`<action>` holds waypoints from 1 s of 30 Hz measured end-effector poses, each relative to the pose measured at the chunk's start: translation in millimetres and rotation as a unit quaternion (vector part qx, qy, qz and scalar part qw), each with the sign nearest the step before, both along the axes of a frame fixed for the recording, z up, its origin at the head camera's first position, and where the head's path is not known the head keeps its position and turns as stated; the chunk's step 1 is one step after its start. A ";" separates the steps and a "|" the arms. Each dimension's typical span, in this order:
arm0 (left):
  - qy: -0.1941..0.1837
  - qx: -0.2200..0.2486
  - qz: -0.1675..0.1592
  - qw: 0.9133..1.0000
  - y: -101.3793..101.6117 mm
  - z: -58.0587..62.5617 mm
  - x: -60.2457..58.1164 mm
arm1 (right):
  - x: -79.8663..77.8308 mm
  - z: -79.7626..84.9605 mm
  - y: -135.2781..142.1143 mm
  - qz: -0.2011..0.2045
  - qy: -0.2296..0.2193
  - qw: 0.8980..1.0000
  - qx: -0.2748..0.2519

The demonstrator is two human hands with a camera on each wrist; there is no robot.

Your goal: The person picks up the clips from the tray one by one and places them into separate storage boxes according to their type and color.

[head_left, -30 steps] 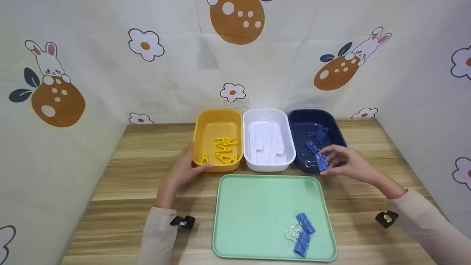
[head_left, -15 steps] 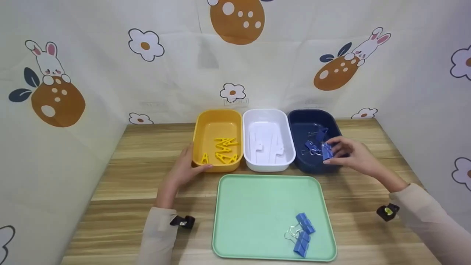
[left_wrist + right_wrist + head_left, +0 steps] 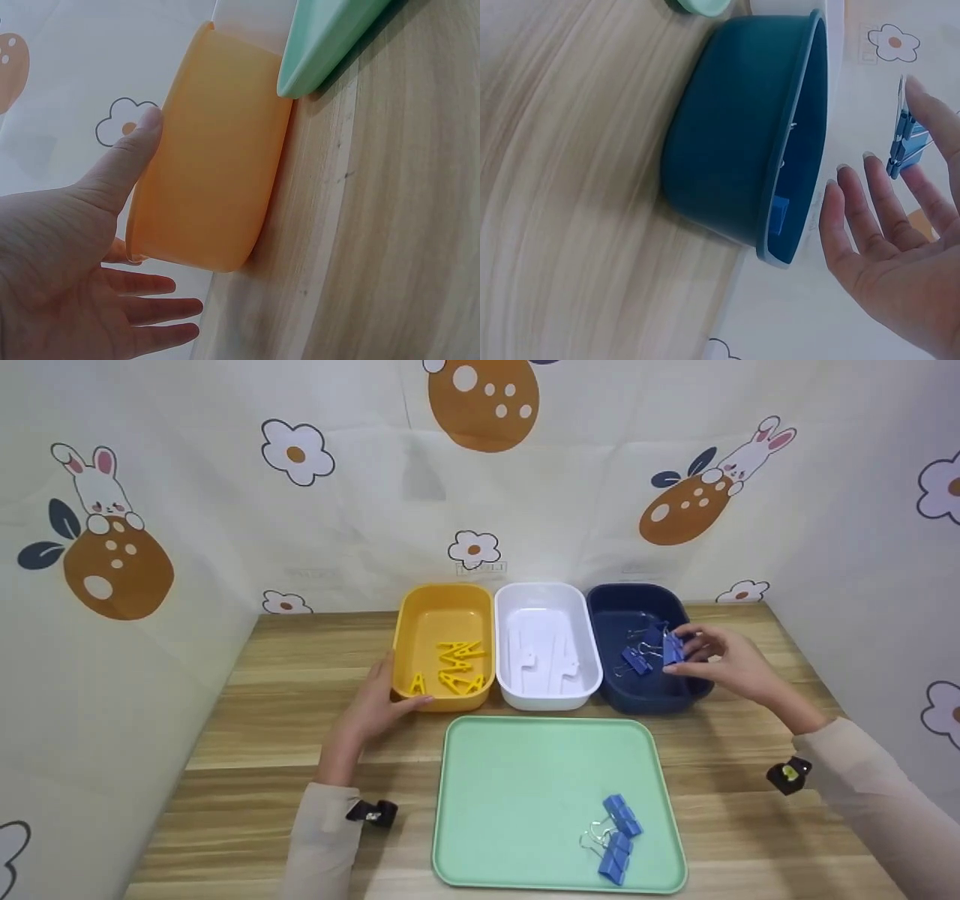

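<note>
My right hand (image 3: 724, 660) pinches a blue binder clip (image 3: 673, 649) between thumb and index finger, over the right part of the navy bin (image 3: 630, 604). In the right wrist view the clip (image 3: 909, 142) is held above the bin's rim, its wire handles showing, with the other fingers spread. Other blue binder clips (image 3: 636, 660) lie inside that bin. At the yellow bin (image 3: 442, 607), my left hand (image 3: 375, 701) touches the near left corner. The left wrist view shows the thumb along the rim and the other fingers extended beside the bin.
Yellow plastic clips (image 3: 459, 664) lie in the yellow bin. A white bin (image 3: 547, 596) with white pieces (image 3: 529, 660) stands between the yellow and navy ones. In front, a green tray (image 3: 525, 802) bears two blue binder clips (image 3: 616, 855). Behind the wooden table (image 3: 300, 660) rises a patterned cloth.
My right hand has moved back and slightly right over the navy bin, carrying the pinched binder clip away from the bin's front. The left hand stays at the yellow bin.
</note>
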State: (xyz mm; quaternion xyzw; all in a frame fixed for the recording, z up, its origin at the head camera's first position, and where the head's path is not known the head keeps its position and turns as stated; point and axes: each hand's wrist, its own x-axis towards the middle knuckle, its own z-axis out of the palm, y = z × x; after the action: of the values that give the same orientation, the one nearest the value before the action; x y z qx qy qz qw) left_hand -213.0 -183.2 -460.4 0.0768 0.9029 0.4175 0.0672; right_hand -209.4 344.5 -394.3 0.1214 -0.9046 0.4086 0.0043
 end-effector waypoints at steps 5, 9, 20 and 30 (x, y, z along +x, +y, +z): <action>0.004 0.004 -0.003 1.000 -0.4 -0.3 -0.5 | -5.5 3.0 2.9 -0.014 0.006 1.000 0.008; 0.002 0.005 -0.003 1.000 -0.3 -0.3 -0.6 | -8.7 3.8 5.6 -0.020 0.007 1.000 0.011; -0.006 0.002 0.006 1.000 0.0 0.3 0.3 | -19.4 7.5 8.8 -0.023 0.001 0.999 0.024; -0.012 0.010 0.012 1.000 0.5 0.1 1.0 | -26.4 12.8 11.0 -0.018 -0.005 0.999 0.041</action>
State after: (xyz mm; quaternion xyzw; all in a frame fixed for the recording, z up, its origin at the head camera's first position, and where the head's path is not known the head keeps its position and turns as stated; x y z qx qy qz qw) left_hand -211.9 -182.7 -460.3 0.0619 0.8985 0.4284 0.0724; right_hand -235.8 355.5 -381.5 0.1028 -0.9225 0.3720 0.0022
